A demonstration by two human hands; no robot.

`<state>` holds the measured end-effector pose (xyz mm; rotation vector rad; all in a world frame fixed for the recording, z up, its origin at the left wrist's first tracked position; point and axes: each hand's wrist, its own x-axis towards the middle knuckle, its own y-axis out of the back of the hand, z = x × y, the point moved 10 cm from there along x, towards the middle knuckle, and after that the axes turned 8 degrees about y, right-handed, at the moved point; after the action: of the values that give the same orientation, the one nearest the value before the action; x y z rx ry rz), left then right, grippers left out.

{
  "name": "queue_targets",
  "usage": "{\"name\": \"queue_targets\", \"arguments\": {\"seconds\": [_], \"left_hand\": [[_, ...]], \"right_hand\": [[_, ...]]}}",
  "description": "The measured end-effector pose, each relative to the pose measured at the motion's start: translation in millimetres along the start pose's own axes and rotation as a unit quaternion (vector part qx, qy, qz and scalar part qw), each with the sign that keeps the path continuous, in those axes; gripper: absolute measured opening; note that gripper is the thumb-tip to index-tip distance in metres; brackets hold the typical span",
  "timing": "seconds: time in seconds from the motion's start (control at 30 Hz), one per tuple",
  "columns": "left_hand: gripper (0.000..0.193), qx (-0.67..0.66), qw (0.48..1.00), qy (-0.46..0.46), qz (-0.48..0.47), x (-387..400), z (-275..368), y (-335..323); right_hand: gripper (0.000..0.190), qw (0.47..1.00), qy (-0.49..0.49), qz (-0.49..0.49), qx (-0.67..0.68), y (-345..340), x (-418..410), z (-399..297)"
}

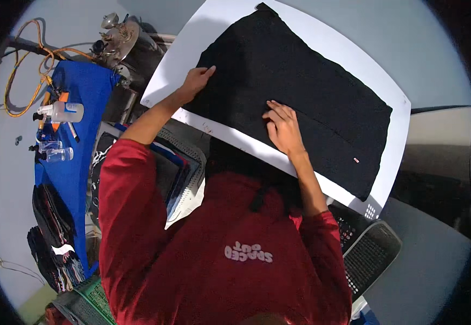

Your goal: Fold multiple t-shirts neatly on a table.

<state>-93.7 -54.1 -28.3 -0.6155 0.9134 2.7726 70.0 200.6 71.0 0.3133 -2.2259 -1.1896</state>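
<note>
Spread flat on a white board [396, 118] lies a black cloth garment [320, 89], with a small pale and red tag [356, 160] near its right end. My left hand [196, 84] is at the garment's left edge, fingers curled and thumb side towards the cloth. Whether it pinches the fabric cannot be made out. My right hand [283, 128] rests over the near middle of the garment, fingers bent and slightly apart, with nothing seen in it. Just right of its fingertips a seam or fold line runs across the cloth.
On the left, a blue-covered table [85, 109] carries a spray bottle [66, 111], small bottles [58, 154] and stacked dark clothes [52, 211]. A metal machine [123, 42] stands behind. Folded garments in a basket [178, 162] sit below the board; a dark basket [375, 252] is lower right.
</note>
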Motion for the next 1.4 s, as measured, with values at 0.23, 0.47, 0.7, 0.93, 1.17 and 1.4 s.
{"name": "queue_targets", "arguments": {"seconds": [0.23,0.47,0.7,0.93,1.17,1.4], "left_hand": [[0.036,0.087,0.954,-0.190,0.215,-41,44,16],[0.024,0.223,0.922,-0.196,0.249,-48,44,13],[0.051,0.269,0.864,-0.395,0.156,-39,101,-6],[0.033,0.283,0.920,-0.239,0.132,80,121,3],[0.045,0.219,0.908,-0.285,0.215,168,175,14],[0.040,0.468,0.645,-0.603,0.043,177,236,-47]], "right_hand": [[0.037,0.996,0.028,0.075,-0.044,-19,40,-39],[0.050,0.992,-0.031,0.006,-0.121,-24,12,-3],[0.049,0.966,-0.117,0.072,-0.219,85,-60,145],[0.036,0.904,-0.221,0.133,-0.342,219,-161,343],[0.048,0.949,-0.225,0.099,-0.198,260,-160,430],[0.028,0.892,-0.421,-0.101,0.131,234,-170,462]]}}
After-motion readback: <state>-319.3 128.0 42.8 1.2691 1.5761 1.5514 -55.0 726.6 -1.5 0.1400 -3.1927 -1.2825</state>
